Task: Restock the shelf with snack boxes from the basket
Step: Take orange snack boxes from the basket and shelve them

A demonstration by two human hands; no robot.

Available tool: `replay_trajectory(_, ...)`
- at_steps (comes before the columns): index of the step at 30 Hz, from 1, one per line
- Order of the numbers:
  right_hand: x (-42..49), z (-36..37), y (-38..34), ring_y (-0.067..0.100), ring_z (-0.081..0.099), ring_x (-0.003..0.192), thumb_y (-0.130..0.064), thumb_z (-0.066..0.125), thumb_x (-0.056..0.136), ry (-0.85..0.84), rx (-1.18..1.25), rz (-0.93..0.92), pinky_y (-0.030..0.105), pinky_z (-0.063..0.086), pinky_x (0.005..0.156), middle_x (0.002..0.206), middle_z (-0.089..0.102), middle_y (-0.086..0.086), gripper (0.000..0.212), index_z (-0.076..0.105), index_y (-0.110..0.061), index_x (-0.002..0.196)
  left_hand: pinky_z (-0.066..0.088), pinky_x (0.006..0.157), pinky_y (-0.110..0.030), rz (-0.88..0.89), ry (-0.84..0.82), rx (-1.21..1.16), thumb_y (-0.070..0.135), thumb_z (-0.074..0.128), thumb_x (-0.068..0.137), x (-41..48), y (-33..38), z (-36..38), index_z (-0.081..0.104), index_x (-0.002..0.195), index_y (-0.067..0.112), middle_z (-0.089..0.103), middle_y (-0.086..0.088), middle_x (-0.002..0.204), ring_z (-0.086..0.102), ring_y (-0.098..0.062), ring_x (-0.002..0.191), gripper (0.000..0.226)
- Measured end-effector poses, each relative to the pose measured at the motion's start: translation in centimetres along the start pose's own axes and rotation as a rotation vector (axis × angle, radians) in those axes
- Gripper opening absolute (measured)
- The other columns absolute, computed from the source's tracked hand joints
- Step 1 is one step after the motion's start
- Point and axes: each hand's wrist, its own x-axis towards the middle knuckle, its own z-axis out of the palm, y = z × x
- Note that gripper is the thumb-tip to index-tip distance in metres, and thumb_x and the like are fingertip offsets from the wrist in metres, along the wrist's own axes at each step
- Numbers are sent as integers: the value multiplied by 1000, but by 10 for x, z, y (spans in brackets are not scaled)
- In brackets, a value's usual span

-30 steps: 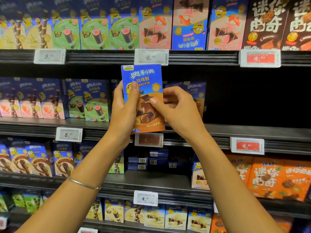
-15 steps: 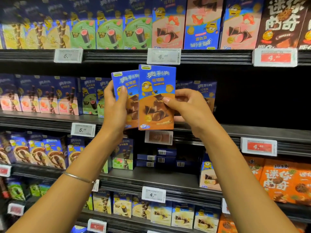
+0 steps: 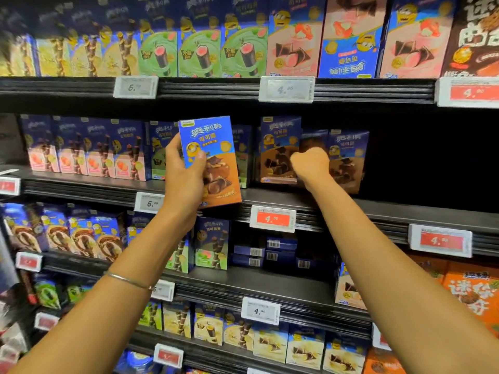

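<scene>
Setting boxes on the middle shelf (image 3: 378,211) looks like the step in hand.

Head view, the only one: the right hand (image 3: 310,164) reaches in over the shelf, fingers curled at the right edge of a second box (image 3: 279,149) that stands upright there. It seems to grip that box, though the fingertips are hidden. A third box (image 3: 348,157) stands just right of the hand. The left hand (image 3: 183,174) grips a box (image 3: 213,157) by its left side, thumb on the front. This box is a little tilted and out in front of the shelf edge. The basket is out of view.

The second box should probably sit flat, face forward and close beside the third before the fingers let go. The left box would likely then go just to its left, straightened first.
</scene>
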Motion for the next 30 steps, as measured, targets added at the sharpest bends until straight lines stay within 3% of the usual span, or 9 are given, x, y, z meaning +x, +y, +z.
replay_trajectory(2, 1, 10, 0, 27, 53, 77, -16, 61, 92, -27, -5, -3, 32, 43, 70, 78, 56, 8, 22, 58, -5, 74, 65, 90, -40, -9, 3, 3, 15, 51, 113, 1, 2, 0, 43, 149, 29, 65, -2, 141, 75, -16, 113, 39)
replay_trajectory(6, 0, 25, 10, 25, 46, 63, -13, 59, 93, -102, -56, 14, 34, 40, 66, 63, 44, 4, 38, 42, -12, 58, 59, 102, -58, -36, -12, -4, 15, 52, 113, 2, 3, -2, 42, 152, 27, 60, -5, 147, 70, -27, 124, 42)
replay_trajectory(9, 0, 29, 11, 25, 49, 66, -15, 59, 94, -98, -112, -3, 33, 40, 66, 65, 48, 4, 34, 48, -10, 62, 61, 99, -53, -27, -31, 3, 17, 52, 113, 2, 2, -4, 41, 153, 28, 61, -4, 147, 72, -24, 122, 43)
replay_trajectory(13, -1, 32, 6, 29, 56, 82, -21, 59, 96, -90, -168, -27, 33, 43, 70, 88, 61, 11, 16, 60, -5, 95, 61, 99, -53, -22, -43, -10, 17, 52, 113, 3, 1, -4, 42, 153, 28, 62, -3, 146, 72, -24, 122, 43)
replay_trajectory(18, 0, 37, 7, 30, 59, 88, -22, 59, 95, -68, -203, -12, 34, 46, 73, 92, 60, 11, 30, 63, -1, 115, 65, 84, -36, -21, -49, -21, 18, 52, 113, 4, -3, -5, 42, 151, 30, 64, 0, 141, 74, -20, 117, 41)
replay_trajectory(23, -2, 33, 7, 30, 59, 86, -20, 59, 94, -80, -196, -10, 34, 45, 71, 82, 56, 7, 15, 62, -5, 95, 66, 83, -36, -26, -54, -32, 19, 52, 113, 2, -4, -4, 43, 148, 31, 68, 11, 125, 76, -15, 109, 38)
replay_trajectory(26, -7, 22, 5, 32, 60, 86, -29, 60, 94, -72, -205, 8, 35, 46, 70, 79, 55, 4, 25, 54, -13, 76, 66, 82, -36, -40, -60, -34, 19, 53, 113, 1, -5, -4, 43, 149, 29, 67, 6, 131, 75, -18, 113, 38)
replay_trajectory(28, -18, 11, 3, 29, 62, 86, -45, 62, 94, 27, -157, -39, 37, 48, 69, 83, 57, 1, 32, 52, -17, 81, 65, 74, -28, -48, -64, -44, 19, 53, 113, 1, -7, -3, 43, 149, 28, 67, 5, 133, 77, -17, 110, 39)
replay_trajectory(30, -35, -1, -1, 23, 63, 90, -51, 64, 92, 40, 74, -150, 40, 53, 75, 95, 60, -1, 35, 55, -18, 98, 65, 77, -30, -42, -86, -54, 19, 53, 113, 0, -8, 2, 43, 151, 27, 67, 1, 137, 76, -18, 111, 40)
